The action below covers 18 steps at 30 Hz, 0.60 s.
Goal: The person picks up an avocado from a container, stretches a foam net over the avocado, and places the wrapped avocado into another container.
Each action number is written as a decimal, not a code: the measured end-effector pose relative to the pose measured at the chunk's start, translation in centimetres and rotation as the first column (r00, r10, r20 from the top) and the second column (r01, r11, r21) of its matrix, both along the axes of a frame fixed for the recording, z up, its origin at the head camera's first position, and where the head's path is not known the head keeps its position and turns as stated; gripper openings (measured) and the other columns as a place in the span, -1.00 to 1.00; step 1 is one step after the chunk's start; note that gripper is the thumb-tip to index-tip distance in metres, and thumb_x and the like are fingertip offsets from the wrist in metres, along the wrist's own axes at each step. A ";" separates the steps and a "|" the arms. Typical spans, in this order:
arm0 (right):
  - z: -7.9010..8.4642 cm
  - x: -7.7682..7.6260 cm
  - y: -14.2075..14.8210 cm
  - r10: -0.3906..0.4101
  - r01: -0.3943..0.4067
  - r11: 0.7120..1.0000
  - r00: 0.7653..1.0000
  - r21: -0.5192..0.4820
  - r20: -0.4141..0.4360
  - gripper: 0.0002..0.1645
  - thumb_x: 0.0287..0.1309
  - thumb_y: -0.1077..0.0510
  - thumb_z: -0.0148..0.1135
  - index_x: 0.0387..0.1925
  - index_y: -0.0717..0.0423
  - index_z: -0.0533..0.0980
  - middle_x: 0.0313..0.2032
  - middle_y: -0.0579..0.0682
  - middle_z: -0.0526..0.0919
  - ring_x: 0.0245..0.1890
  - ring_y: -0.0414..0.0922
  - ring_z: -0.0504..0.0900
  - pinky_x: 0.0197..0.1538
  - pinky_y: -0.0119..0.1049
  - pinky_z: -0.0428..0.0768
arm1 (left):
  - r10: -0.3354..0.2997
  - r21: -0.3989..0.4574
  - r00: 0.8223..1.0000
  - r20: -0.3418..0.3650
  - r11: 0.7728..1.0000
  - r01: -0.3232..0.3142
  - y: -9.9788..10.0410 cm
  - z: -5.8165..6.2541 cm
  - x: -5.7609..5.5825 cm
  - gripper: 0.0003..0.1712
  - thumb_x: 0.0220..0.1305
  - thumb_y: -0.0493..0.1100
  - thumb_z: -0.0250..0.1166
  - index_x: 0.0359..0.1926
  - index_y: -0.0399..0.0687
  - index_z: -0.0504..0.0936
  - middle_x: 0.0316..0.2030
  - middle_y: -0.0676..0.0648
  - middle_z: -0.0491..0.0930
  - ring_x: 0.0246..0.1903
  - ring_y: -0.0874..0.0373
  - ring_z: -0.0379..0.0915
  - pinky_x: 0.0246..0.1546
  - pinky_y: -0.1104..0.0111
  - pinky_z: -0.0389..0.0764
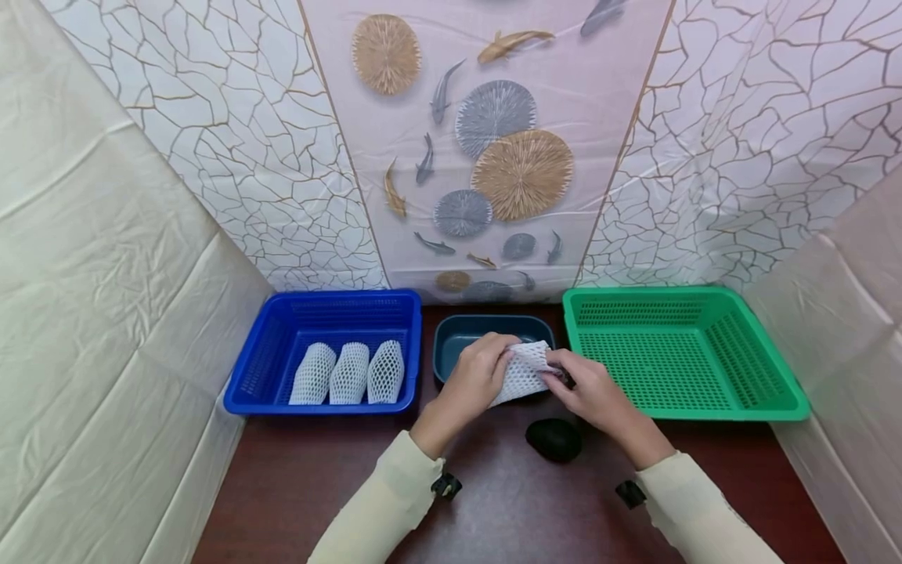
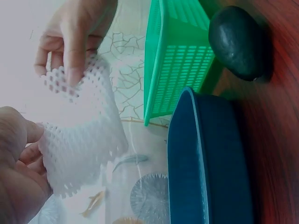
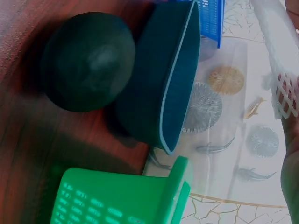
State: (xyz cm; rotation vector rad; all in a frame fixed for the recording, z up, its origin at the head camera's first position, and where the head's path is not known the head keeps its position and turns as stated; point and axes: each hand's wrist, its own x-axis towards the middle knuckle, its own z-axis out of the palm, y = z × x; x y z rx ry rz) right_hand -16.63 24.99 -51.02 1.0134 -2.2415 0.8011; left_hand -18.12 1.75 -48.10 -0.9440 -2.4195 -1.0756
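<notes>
A white foam fruit net point(image 1: 523, 377) is stretched between the two hands, over the dark teal bin. My left hand point(image 1: 474, 374) pinches one side of it; in the left wrist view that net point(image 2: 86, 135) hangs like a soft tube with nothing visible inside. On its other end, the thumb and fingers of my right hand point(image 1: 588, 385) grip the meshed edge. A dark green avocado point(image 1: 554, 439) lies on the table below the hands, close in front of the teal bin point(image 1: 451, 327). The right wrist view shows the same avocado point(image 3: 88, 61) up close.
To the left stands a blue basket point(image 1: 322, 409) with three rounded white foam nets point(image 1: 348, 374) in a row. A green basket point(image 1: 687, 413) stands to the right. Behind them rises a patterned cloth wall point(image 1: 416, 258); the dark reddish table point(image 1: 317, 478) extends in front.
</notes>
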 end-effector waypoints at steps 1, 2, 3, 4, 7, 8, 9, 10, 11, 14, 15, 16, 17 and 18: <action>-0.1 0.0 0.1 -0.007 0.007 1.000 1.000 0.000 0.012 -0.62 0.09 0.34 0.51 -0.07 0.20 0.57 -0.26 0.01 0.69 -0.39 -0.22 0.62 -0.32 -0.39 0.59 | 0.010 0.005 1.000 -0.001 1.000 -0.010 -0.1 0.0 -0.1 -0.79 0.53 -0.25 0.17 0.05 -0.16 0.66 -0.08 -0.10 0.69 -0.10 0.10 0.66 -0.01 0.24 0.69; -0.3 0.0 0.1 -0.015 0.015 1.000 0.999 0.001 0.029 -0.56 0.01 0.38 0.53 -0.06 0.20 0.57 -0.28 -0.01 0.69 -0.41 -0.24 0.60 -0.32 -0.42 0.58 | 0.019 0.012 1.000 -0.001 1.000 -0.019 -0.2 0.0 -0.2 -0.80 0.53 -0.26 0.18 0.04 -0.17 0.67 -0.09 -0.10 0.69 -0.10 0.09 0.65 -0.01 0.24 0.69; -0.4 0.0 0.1 -0.026 0.026 1.000 0.998 0.007 0.051 -0.53 -0.03 0.40 0.54 -0.05 0.18 0.57 -0.29 -0.04 0.68 -0.41 -0.27 0.59 -0.32 -0.45 0.56 | 0.029 0.018 1.000 0.003 0.999 -0.029 -0.3 0.0 -0.2 -0.80 0.52 -0.26 0.19 0.04 -0.16 0.67 -0.09 -0.10 0.69 -0.11 0.09 0.65 -0.01 0.23 0.69; -0.5 0.1 0.1 -0.033 0.032 0.999 0.997 0.011 0.069 -0.51 -0.05 0.41 0.55 -0.05 0.18 0.56 -0.30 -0.05 0.68 -0.41 -0.28 0.59 -0.33 -0.46 0.57 | 0.036 0.023 0.999 0.003 0.999 -0.036 -0.5 0.0 -0.3 -0.81 0.51 -0.26 0.19 0.03 -0.16 0.67 -0.10 -0.10 0.68 -0.11 0.09 0.65 -0.03 0.24 0.69; -1.0 0.4 -0.1 -0.053 0.050 0.998 0.988 0.026 0.143 -0.54 0.01 0.37 0.54 -0.05 0.14 0.56 -0.30 -0.09 0.69 -0.38 -0.30 0.61 -0.32 -0.43 0.62 | 0.049 0.032 0.999 0.015 0.998 -0.050 -0.8 0.0 -0.6 -0.82 0.50 -0.26 0.21 0.02 -0.15 0.68 -0.10 -0.10 0.68 -0.12 0.09 0.65 -0.05 0.25 0.69; -1.1 0.6 -0.1 -0.057 0.053 0.998 0.984 0.032 0.170 -0.57 0.03 0.35 0.54 -0.06 0.13 0.57 -0.30 -0.10 0.70 -0.37 -0.30 0.63 -0.32 -0.41 0.64 | 0.052 0.032 0.998 0.017 0.998 -0.053 -0.9 -0.1 -0.6 -0.82 0.50 -0.26 0.22 0.01 -0.15 0.68 -0.10 -0.10 0.68 -0.13 0.10 0.65 -0.06 0.26 0.69; -1.2 0.7 -0.2 -0.061 0.054 0.998 0.978 0.037 0.198 -0.60 0.06 0.33 0.54 -0.07 0.10 0.58 -0.29 -0.10 0.70 -0.36 -0.30 0.64 -0.32 -0.39 0.65 | 0.055 0.031 0.998 0.019 0.998 -0.055 -1.0 -0.1 -0.7 -0.82 0.50 -0.26 0.21 0.01 -0.14 0.68 -0.11 -0.09 0.68 -0.14 0.10 0.65 -0.07 0.28 0.69; -1.4 0.7 -0.2 -0.061 0.054 0.998 0.973 0.040 0.222 -0.62 0.07 0.31 0.54 -0.08 0.09 0.59 -0.28 -0.11 0.71 -0.34 -0.30 0.65 -0.32 -0.36 0.67 | 0.056 0.030 0.998 0.019 0.998 -0.057 -1.1 -0.1 -0.8 -0.82 0.50 -0.26 0.21 0.01 -0.14 0.69 -0.11 -0.09 0.68 -0.15 0.11 0.64 -0.09 0.28 0.69; -1.6 0.8 -0.3 -0.064 0.055 0.997 0.967 0.045 0.248 -0.64 0.09 0.29 0.53 -0.09 0.06 0.59 -0.27 -0.12 0.71 -0.34 -0.31 0.65 -0.31 -0.36 0.68 | 0.059 0.030 0.998 0.022 0.998 -0.059 -1.2 -0.1 -0.8 -0.82 0.50 -0.26 0.21 0.01 -0.15 0.69 -0.12 -0.09 0.68 -0.16 0.11 0.64 -0.09 0.29 0.69; -1.9 0.9 -0.2 -0.064 0.050 0.997 0.953 0.054 0.296 -0.69 0.11 0.26 0.53 -0.13 -0.01 0.61 -0.25 -0.16 0.71 -0.32 -0.34 0.63 -0.30 -0.36 0.67 | 0.066 0.039 0.997 0.028 0.997 -0.067 -1.5 -0.3 -1.1 -0.81 0.49 -0.26 0.22 0.01 -0.16 0.69 -0.12 -0.10 0.68 -0.16 0.11 0.64 -0.08 0.30 0.70; -2.0 0.9 -0.2 -0.064 0.050 0.997 0.950 0.054 0.305 -0.70 0.12 0.26 0.52 -0.14 -0.02 0.61 -0.24 -0.17 0.71 -0.31 -0.36 0.61 -0.30 -0.37 0.66 | 0.068 0.042 0.997 0.036 0.997 -0.069 -1.6 -0.3 -1.1 -0.81 0.49 -0.26 0.23 0.02 -0.17 0.69 -0.12 -0.10 0.68 -0.15 0.11 0.64 -0.07 0.30 0.70; -2.0 0.8 -0.2 -0.064 0.051 0.997 0.949 0.051 0.308 -0.70 0.12 0.27 0.52 -0.15 -0.03 0.61 -0.24 -0.18 0.71 -0.31 -0.36 0.59 -0.29 -0.36 0.66 | 0.070 0.041 0.997 0.044 0.997 -0.072 -1.6 -0.4 -1.2 -0.80 0.49 -0.26 0.23 0.03 -0.17 0.69 -0.11 -0.10 0.68 -0.14 0.11 0.65 -0.07 0.29 0.70; -2.0 0.8 -0.2 -0.064 0.052 0.998 0.949 0.047 0.310 -0.70 0.12 0.27 0.52 -0.16 -0.04 0.61 -0.25 -0.19 0.70 -0.32 -0.37 0.57 -0.30 -0.35 0.65 | 0.071 0.036 0.996 0.054 0.997 -0.073 -1.7 -0.5 -1.2 -0.79 0.49 -0.26 0.23 0.04 -0.18 0.69 -0.10 -0.11 0.68 -0.13 0.10 0.64 -0.06 0.28 0.70; -1.9 0.8 -0.3 -0.063 0.054 0.998 0.949 0.038 0.310 -0.71 0.12 0.28 0.52 -0.17 -0.05 0.61 -0.26 -0.19 0.69 -0.33 -0.37 0.56 -0.31 -0.34 0.64 | 0.069 0.025 0.995 0.068 0.997 -0.071 -1.7 -0.5 -1.2 -0.78 0.50 -0.26 0.22 0.06 -0.18 0.68 -0.08 -0.11 0.67 -0.12 0.10 0.64 -0.05 0.28 0.70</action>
